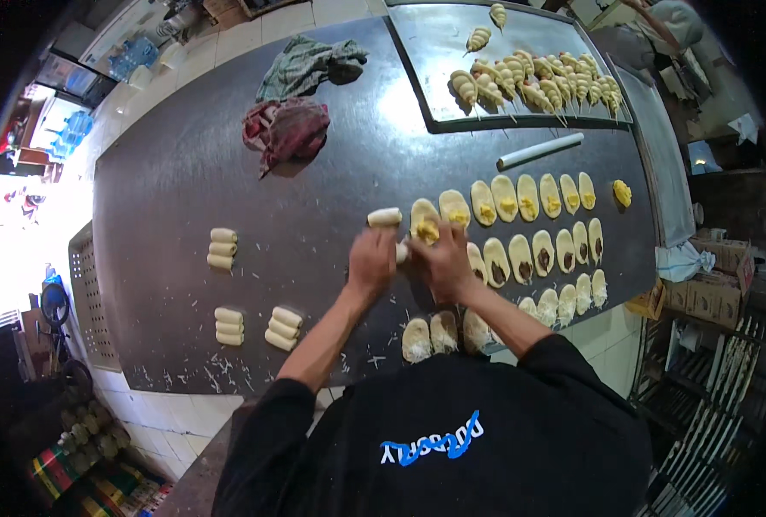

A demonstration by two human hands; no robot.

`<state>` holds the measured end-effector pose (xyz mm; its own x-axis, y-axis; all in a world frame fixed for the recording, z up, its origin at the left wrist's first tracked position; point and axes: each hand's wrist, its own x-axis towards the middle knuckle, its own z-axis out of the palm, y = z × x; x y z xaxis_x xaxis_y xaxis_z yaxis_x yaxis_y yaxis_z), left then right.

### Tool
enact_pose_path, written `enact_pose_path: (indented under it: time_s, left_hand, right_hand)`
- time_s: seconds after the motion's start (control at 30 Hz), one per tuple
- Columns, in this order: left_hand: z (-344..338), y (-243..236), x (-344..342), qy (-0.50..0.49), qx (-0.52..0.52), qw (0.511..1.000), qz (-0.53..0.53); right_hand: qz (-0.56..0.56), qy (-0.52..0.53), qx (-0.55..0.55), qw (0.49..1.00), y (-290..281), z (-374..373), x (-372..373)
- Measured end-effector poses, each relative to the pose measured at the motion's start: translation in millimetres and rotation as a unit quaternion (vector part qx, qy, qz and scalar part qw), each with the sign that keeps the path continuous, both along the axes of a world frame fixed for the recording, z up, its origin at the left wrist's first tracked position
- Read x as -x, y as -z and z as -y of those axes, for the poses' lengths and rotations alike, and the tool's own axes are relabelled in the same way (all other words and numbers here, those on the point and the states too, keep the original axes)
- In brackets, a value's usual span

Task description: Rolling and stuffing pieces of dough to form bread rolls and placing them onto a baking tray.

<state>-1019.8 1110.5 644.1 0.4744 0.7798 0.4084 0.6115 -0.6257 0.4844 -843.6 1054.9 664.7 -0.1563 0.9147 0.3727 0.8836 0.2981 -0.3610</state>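
My left hand (372, 261) and my right hand (441, 263) are close together over the dark table, fingers curled. A pale dough roll (402, 252) shows between them, mostly hidden by the fingers. Just beyond them lie a finished dough roll (384, 217) and a flat dough oval with yellow filling (423, 215). To the right runs a row of ovals with yellow filling (505, 198). Nearer come ovals with brown filling (521, 256), some covered by my right hand and arm. The nearest row holds ovals with white shreds (416, 341).
Rolls lie grouped at left (222, 248), near left (229, 327) and beside my left forearm (284, 327). Green (301, 69) and red cloths (286, 131) are crumpled at the back. A metal tray (434, 86) bears spiral dough on sticks. A white rod (540, 151) and yellow lump (622, 194) lie right.
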Motion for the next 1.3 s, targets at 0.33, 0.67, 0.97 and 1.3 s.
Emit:
enact_pose_path:
  time_s: [0.33, 0.67, 0.97, 1.3]
  left_hand:
    - [-24.9, -78.7, 34.9, -0.126, -0.085, 0.964, 0.216]
    - [66.9, 17.0, 53.2, 0.128, 0.138, 0.982, 0.006]
    - [95.3, 32.9, 70.7, 0.099, 0.263, 0.958, 0.055]
    - [-10.0, 10.4, 28.9, -0.038, 0.289, 0.935, 0.203]
  right_hand:
    - [0.172, -0.131, 0.183, 0.959, -2.2, -28.7, 16.3]
    - [-0.050, -0.090, 0.147, 0.984, 43.7, 55.4, 50.0]
    - [-0.216, 0.001, 0.216, 0.952, 22.4, 83.3, 49.2]
    - [-0.303, 0.089, 0.070, 0.946, 17.7, -14.1, 55.1]
